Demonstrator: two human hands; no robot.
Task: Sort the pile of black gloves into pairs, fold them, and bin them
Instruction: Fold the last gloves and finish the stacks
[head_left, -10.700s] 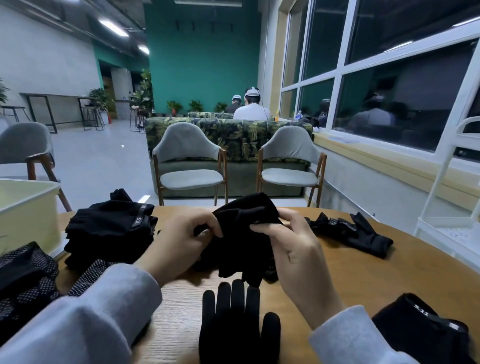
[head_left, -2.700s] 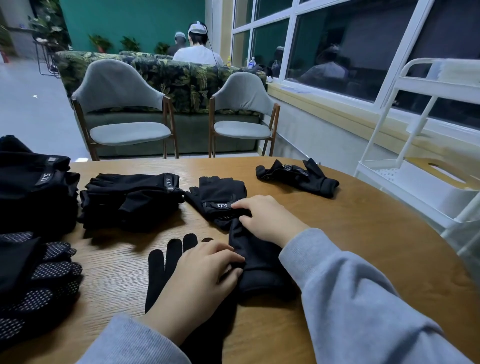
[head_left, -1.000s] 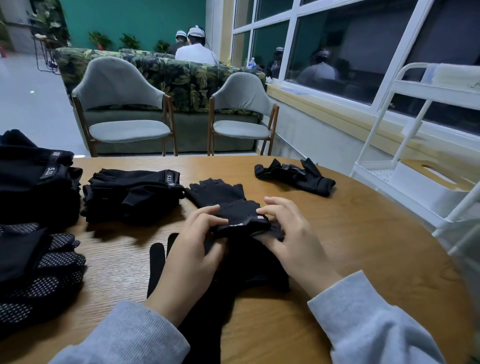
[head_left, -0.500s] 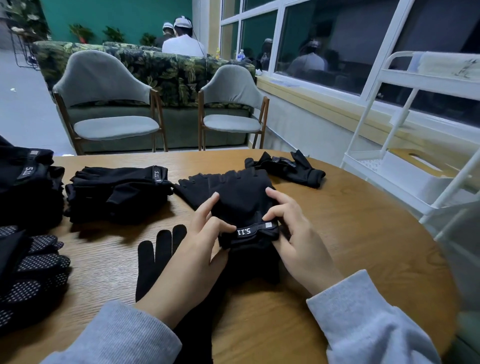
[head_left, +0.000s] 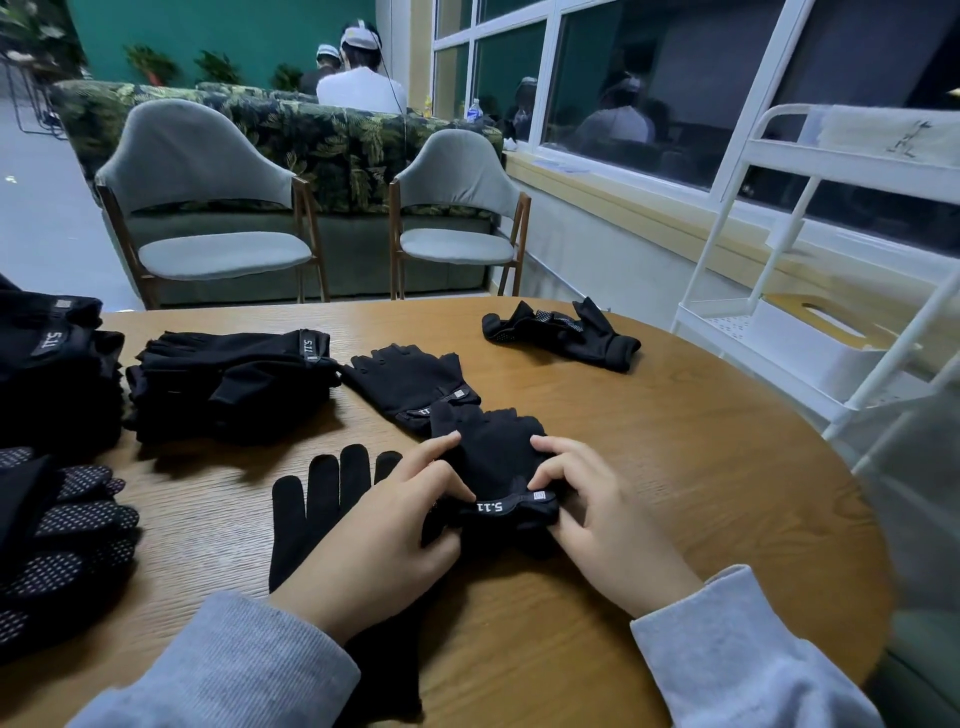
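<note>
Both hands hold a folded black fingerless glove (head_left: 493, 462) with a "5.11" wrist strap near the table's front. My left hand (head_left: 387, 525) pinches its left edge and my right hand (head_left: 597, 514) pinches its right edge by the strap. Just behind it lies a second fingerless glove (head_left: 410, 382), flat. A full-fingered black glove (head_left: 322, 499) lies under my left wrist. Stacked folded gloves (head_left: 228, 379) sit to the left, with another black stack (head_left: 52, 364) at the far left edge. Dotted-grip gloves (head_left: 62, 540) lie at the near left.
A crumpled dotted glove pair (head_left: 561, 332) lies at the back right of the round wooden table (head_left: 701, 467). A white wire rack (head_left: 810, 312) stands close on the right. Two grey chairs (head_left: 208, 208) stand beyond the far edge, before a sofa where people sit.
The glove I was folding has been drawn back toward me, off the other fingerless glove, which now lies alone behind it. Both hands keep their hold on its edges.
</note>
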